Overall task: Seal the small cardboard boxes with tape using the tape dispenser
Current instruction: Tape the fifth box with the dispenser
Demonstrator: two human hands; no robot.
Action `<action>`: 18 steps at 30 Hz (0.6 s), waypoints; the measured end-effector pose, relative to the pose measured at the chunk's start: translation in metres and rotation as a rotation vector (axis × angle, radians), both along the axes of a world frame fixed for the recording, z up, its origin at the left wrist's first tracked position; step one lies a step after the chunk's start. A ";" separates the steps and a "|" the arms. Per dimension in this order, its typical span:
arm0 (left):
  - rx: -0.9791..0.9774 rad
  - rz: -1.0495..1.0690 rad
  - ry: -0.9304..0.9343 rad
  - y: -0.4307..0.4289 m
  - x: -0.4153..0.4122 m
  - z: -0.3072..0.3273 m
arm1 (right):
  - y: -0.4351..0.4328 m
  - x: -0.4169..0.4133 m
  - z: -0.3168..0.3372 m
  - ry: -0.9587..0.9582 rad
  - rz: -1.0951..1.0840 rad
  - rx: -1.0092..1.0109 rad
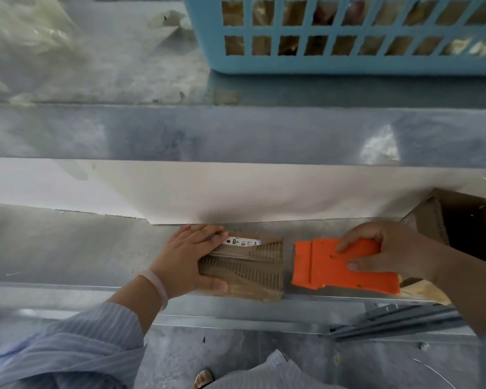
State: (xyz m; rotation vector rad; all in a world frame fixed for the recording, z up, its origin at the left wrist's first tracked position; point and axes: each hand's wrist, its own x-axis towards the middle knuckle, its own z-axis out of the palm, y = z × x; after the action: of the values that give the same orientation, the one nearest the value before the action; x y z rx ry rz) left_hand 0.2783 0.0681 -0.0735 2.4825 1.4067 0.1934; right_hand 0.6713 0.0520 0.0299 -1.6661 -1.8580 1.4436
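A small brown cardboard box (253, 268) with a printed pattern and a white label lies near the front edge of the metal table (68, 248). My left hand (185, 256) holds the box at its left end, fingers over the top and thumb along the near side. Just right of the box sits the orange tape dispenser (345, 265). My right hand (390, 248) grips the dispenser from the right, fingers over its top and thumb on its face. The dispenser's left edge almost meets the box's right end.
An open cardboard box (460, 220) stands at the right behind my right hand. A blue plastic basket (348, 60) filled with items sits on the raised shelf at the back. A white sheet (180, 189) lies across the table behind the box. Clear plastic bags (26, 32) lie far left.
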 end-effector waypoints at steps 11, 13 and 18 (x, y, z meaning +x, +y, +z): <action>-0.040 -0.001 0.229 0.000 -0.004 0.016 | -0.001 -0.033 -0.021 -0.002 0.002 0.041; -0.037 0.096 0.164 -0.001 0.017 0.024 | -0.003 -0.036 -0.023 0.011 0.001 0.043; -0.107 0.292 0.159 -0.001 0.077 0.010 | -0.008 -0.053 -0.033 0.023 0.020 0.080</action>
State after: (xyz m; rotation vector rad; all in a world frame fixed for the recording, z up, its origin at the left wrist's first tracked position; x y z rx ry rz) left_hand 0.3551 0.0674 -0.0637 2.2400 1.7924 -0.0220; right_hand 0.6187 0.0444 -0.0031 -1.5914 -1.8994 1.3718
